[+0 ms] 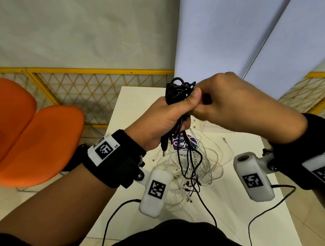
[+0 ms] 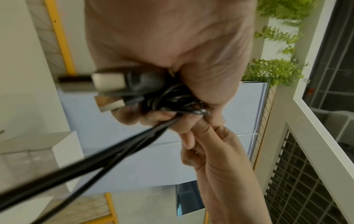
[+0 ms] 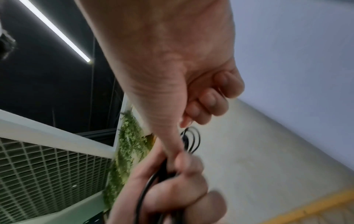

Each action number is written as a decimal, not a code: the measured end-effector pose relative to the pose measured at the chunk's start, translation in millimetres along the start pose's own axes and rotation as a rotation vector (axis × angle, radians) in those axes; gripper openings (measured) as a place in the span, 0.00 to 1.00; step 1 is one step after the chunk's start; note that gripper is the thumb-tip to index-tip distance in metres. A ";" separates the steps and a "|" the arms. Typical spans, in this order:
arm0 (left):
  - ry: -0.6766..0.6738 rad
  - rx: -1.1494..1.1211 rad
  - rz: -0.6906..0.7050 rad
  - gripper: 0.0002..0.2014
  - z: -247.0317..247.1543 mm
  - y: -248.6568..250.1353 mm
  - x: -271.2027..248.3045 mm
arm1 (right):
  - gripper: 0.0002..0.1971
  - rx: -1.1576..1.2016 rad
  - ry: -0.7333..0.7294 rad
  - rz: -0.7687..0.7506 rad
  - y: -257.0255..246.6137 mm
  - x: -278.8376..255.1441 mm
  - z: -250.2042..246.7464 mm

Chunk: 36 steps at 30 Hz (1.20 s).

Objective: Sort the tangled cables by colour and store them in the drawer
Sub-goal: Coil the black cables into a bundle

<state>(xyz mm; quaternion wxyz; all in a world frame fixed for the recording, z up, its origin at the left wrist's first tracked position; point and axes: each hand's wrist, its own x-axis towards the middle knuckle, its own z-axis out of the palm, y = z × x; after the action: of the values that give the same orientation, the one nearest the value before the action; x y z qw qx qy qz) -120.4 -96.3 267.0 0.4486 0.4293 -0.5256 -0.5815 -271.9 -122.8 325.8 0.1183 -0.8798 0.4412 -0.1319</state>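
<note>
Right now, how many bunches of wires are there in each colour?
Black cable bundle, gripped in the left hand: 1
White cable tangle, lying on the table: 1
Total: 2 bunches. The single cables are too tangled to count.

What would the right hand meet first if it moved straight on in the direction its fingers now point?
The right hand points toward the left hand, whose fist grips the black cable bundle. It seems to touch them already, so it would press into that fist and bundle first, though the exact contact is partly hidden.
</note>
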 end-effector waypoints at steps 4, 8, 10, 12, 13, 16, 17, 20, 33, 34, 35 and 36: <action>0.025 -0.041 -0.046 0.16 2.0 1.1 -0.3 | 0.19 0.144 -0.085 0.096 11.7 4.0 -8.9; 0.047 -0.107 -0.122 0.19 0.3 2.9 1.8 | 0.16 0.606 -0.091 0.023 23.9 5.1 -2.0; 0.063 -0.093 -0.140 0.23 -3.0 2.2 4.0 | 0.19 0.739 -0.005 0.026 27.0 3.4 -2.5; 0.071 -0.085 -0.142 0.22 -4.3 3.0 6.6 | 0.22 0.847 0.005 0.080 25.6 3.6 -2.1; 0.075 -0.078 -0.132 0.21 -3.0 4.2 7.8 | 0.24 0.899 -0.017 0.110 23.9 4.1 -0.6; 0.058 -0.046 -0.076 0.13 8.5 8.8 9.1 | 0.29 0.927 -0.071 0.151 11.3 5.4 8.2; 0.046 -0.026 -0.054 0.07 12.0 9.3 9.0 | 0.28 0.896 -0.068 0.169 4.8 5.3 12.7; 0.044 0.051 -0.039 0.07 20.1 7.0 9.9 | 0.24 0.849 0.018 0.255 -9.8 7.1 23.0; -0.080 -0.049 -0.210 0.14 27.7 7.0 4.8 | 0.06 0.914 -0.007 0.067 -3.3 11.9 21.5; -0.072 -0.053 -0.219 0.16 27.6 5.8 5.1 | 0.08 0.931 -0.017 0.069 -3.4 11.9 19.9; -0.066 -0.061 -0.229 0.18 27.2 4.7 5.1 | 0.10 0.918 -0.034 0.071 -2.2 12.1 18.9; -0.063 -0.075 -0.236 0.20 26.9 3.9 4.6 | 0.13 0.869 -0.051 0.071 -0.8 11.3 17.1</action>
<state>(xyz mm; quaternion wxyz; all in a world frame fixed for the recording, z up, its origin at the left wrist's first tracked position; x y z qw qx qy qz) -147.3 -94.9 272.8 0.3761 0.4527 -0.4630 -0.6627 -259.0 -129.9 311.5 0.4929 -0.7354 0.3717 -0.2794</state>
